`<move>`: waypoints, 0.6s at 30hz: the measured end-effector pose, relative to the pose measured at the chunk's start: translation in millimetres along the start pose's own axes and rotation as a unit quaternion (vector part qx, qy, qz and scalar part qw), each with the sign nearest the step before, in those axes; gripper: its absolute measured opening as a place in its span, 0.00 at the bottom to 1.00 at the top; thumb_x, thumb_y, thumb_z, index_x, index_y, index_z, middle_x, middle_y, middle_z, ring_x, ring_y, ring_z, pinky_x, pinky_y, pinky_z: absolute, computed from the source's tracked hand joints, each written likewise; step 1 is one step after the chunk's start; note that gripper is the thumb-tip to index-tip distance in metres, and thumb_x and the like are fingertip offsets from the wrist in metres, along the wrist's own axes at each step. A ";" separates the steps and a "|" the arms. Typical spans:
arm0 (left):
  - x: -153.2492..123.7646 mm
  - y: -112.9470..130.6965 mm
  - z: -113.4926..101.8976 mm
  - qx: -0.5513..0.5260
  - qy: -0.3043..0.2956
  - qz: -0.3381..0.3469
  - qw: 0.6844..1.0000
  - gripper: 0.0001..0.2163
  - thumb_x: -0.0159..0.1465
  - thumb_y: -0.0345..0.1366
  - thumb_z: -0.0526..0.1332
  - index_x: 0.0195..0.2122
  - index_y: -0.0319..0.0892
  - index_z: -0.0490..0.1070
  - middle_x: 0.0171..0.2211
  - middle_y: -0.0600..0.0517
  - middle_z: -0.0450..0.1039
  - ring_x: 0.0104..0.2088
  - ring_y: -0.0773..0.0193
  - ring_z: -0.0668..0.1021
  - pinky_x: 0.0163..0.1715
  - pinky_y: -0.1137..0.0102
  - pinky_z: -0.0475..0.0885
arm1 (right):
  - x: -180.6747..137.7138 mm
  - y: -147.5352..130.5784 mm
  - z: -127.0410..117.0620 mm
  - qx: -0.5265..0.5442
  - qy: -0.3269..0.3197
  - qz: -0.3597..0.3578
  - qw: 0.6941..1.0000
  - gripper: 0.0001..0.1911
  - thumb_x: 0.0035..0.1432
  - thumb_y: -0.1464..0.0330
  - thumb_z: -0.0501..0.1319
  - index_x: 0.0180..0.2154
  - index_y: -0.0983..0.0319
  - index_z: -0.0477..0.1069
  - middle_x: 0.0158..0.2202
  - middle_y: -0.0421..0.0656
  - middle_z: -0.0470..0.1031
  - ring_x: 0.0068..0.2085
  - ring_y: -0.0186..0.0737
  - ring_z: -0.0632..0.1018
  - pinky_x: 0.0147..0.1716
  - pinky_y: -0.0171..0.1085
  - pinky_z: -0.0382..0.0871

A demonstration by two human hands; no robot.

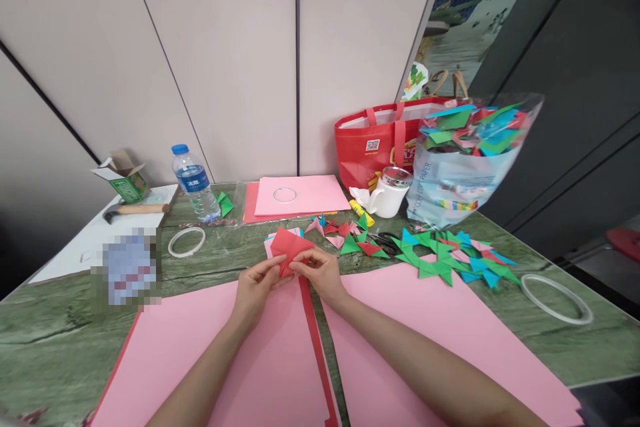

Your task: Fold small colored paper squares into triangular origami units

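Note:
A red sheet of folded paper (pixel 289 243) is held up between my two hands, creases showing near its lower middle. My left hand (pixel 257 285) pinches its lower left edge with thumb and fingers. On the other side, my right hand (pixel 320 272) grips the lower right part, thumb and forefinger pressed together. Beneath my forearms lie large pink sheets: a left stack (pixel 200 347) with red paper showing at its edges, and a right stack (pixel 425 340). Just behind the red piece, a small pile of coloured paper squares (pixel 271 240) is partly hidden.
Folded pieces (pixel 445 253) in several colours spread at right, near black scissors (pixel 385 241), a glue stick (pixel 361 212) and a white mug (pixel 391 195). A bag of folded paper (pixel 450 177) and a red tote (pixel 363 147) stand behind. At left are a water bottle (pixel 196 183) and hammer (pixel 135 209).

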State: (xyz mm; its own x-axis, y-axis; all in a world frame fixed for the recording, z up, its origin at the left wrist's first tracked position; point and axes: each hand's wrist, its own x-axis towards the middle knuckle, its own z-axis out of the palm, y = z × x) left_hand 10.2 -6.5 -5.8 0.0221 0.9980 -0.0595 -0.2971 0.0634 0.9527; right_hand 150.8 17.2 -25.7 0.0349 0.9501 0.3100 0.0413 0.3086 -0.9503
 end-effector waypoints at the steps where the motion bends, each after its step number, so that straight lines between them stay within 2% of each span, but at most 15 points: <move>1: 0.0 0.8 -0.5 -0.011 -0.010 0.000 1.000 0.12 0.49 0.35 0.64 0.36 0.41 0.75 0.22 0.56 0.75 0.31 0.62 0.77 0.40 0.61 0.72 | 0.0 0.4 -0.3 0.000 -0.001 -0.001 1.000 0.07 0.41 0.64 0.65 0.23 0.61 0.73 0.22 0.40 0.71 0.24 0.34 0.68 0.24 0.33 0.60; 4: -0.6 3.3 -1.0 -0.015 -0.031 0.001 0.999 0.14 0.50 0.35 0.63 0.38 0.40 0.74 0.20 0.56 0.74 0.31 0.63 0.77 0.41 0.61 0.72 | 0.0 1.2 -0.9 0.002 -0.004 -0.001 1.000 0.07 0.41 0.64 0.65 0.23 0.61 0.73 0.23 0.39 0.72 0.25 0.35 0.69 0.25 0.33 0.60; 7: -1.3 4.9 -0.3 0.020 -0.035 -0.007 0.999 0.17 0.47 0.35 0.66 0.39 0.39 0.73 0.29 0.52 0.77 0.35 0.59 0.77 0.42 0.61 0.71 | 0.0 1.7 -0.9 0.002 -0.005 0.002 1.000 0.06 0.41 0.65 0.65 0.22 0.61 0.73 0.23 0.39 0.72 0.25 0.34 0.69 0.25 0.33 0.61; 10: -1.6 5.3 0.9 0.039 -0.026 -0.022 0.999 0.19 0.44 0.35 0.67 0.39 0.39 0.73 0.33 0.49 0.77 0.36 0.57 0.77 0.43 0.61 0.70 | -0.1 1.7 -0.6 0.001 -0.006 -0.001 1.000 0.06 0.41 0.66 0.65 0.22 0.61 0.73 0.23 0.39 0.71 0.25 0.34 0.69 0.25 0.33 0.61; 18: -2.0 3.2 3.2 0.039 0.011 -0.023 0.999 0.19 0.43 0.34 0.68 0.38 0.37 0.73 0.30 0.49 0.78 0.35 0.57 0.78 0.42 0.63 0.71 | 0.1 1.2 -0.5 0.000 -0.014 -0.001 1.000 0.06 0.42 0.66 0.65 0.23 0.62 0.74 0.23 0.40 0.71 0.27 0.34 0.70 0.28 0.33 0.63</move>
State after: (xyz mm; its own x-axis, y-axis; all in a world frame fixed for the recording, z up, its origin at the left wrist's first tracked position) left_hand 12.3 -8.3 -1.7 0.0128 0.9938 -0.1102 -0.2208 0.1103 0.9691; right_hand 151.4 17.7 -26.8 0.0065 0.9505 0.3107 0.0414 0.3102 -0.9498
